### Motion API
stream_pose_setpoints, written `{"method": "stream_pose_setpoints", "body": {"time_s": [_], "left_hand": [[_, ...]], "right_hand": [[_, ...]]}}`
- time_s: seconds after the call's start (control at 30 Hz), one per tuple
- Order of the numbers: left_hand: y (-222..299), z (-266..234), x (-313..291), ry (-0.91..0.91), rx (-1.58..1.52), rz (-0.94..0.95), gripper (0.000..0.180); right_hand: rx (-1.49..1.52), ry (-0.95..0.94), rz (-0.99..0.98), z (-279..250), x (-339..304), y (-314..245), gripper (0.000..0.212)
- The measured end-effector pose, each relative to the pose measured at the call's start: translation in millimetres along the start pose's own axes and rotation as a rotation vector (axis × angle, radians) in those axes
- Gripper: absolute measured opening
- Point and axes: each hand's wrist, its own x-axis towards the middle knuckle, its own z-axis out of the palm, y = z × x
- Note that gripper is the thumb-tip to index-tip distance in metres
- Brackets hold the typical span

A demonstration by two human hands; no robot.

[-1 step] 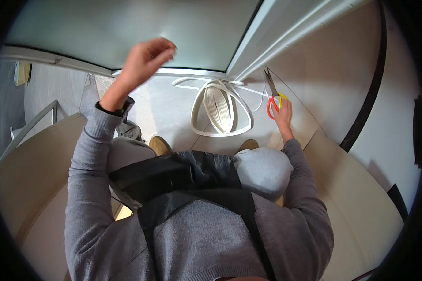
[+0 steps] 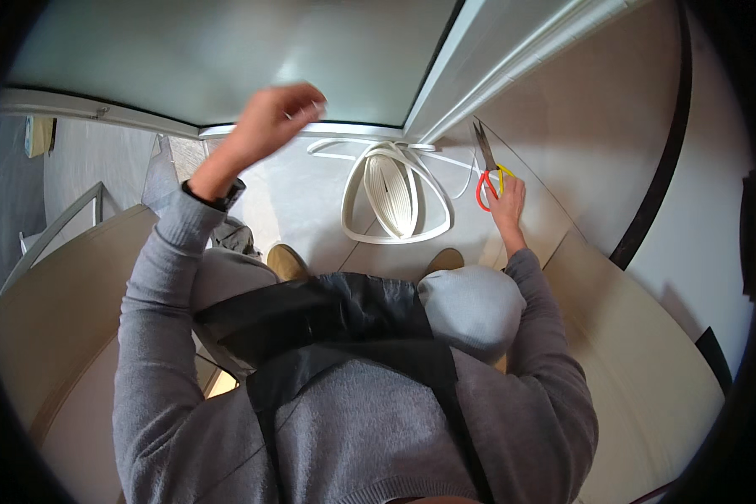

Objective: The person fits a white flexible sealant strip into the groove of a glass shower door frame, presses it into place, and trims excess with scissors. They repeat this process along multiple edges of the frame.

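My right hand point(image 2: 509, 202) grips a pair of scissors point(image 2: 489, 165) by its red and yellow handles, low over the floor on the right. The scissor blades point away from me and stand slightly apart. In front of the glass panel, my raised left hand point(image 2: 275, 120) has curled fingers, with the thumb close to them. Its fingertips are blurred, so I cannot make out what they hold, if anything. Between my hands and beyond my feet lies a coil of flat white strip point(image 2: 391, 195) on the floor. A loose length runs from it toward the scissors.
A framed glass panel point(image 2: 227, 50) fills the far side, with a white frame post point(image 2: 470, 63) slanting up to the right. Curved beige surfaces point(image 2: 630, 336) flank me on both sides. At the left stands a grey metal frame point(image 2: 55, 228). A dark bundle point(image 2: 233, 235) lies beside my left knee.
My left hand has moved slightly nearer to me and to the right. The right hand and scissors have barely shifted. The white coil lies as before.
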Motion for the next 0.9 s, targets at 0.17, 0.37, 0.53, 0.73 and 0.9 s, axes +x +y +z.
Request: {"method": "stream_pose_setpoints", "body": {"time_s": [0.17,0.37,0.53,0.73,0.9], "left_hand": [[-72.0,93.6,-3.4,-0.57,0.359,-0.137,0.029],[-110.2,147.8,-48.8,-0.561,0.297,-0.305,0.028],[-68.0,153.2,-101.3,-0.579,0.139,-0.432,0.027],[-8.7,165.2,-122.7,-0.521,-0.141,-0.381,0.029],[-9.4,164.5,-126.0,-0.101,0.536,-0.092,0.025]], "right_hand": [[0.404,-0.284,-0.116,-21.5,12.3,-82.3,0.038],[0.124,-0.669,-0.211,10.1,43.4,-159.9,0.033],[0.202,-0.853,-0.278,1.6,27.5,-168.6,0.033],[0.744,-1.079,-0.186,-57.6,8.7,-173.6,0.03],[0.675,-1.221,-0.346,-95.6,10.9,-173.6,0.028]]}}
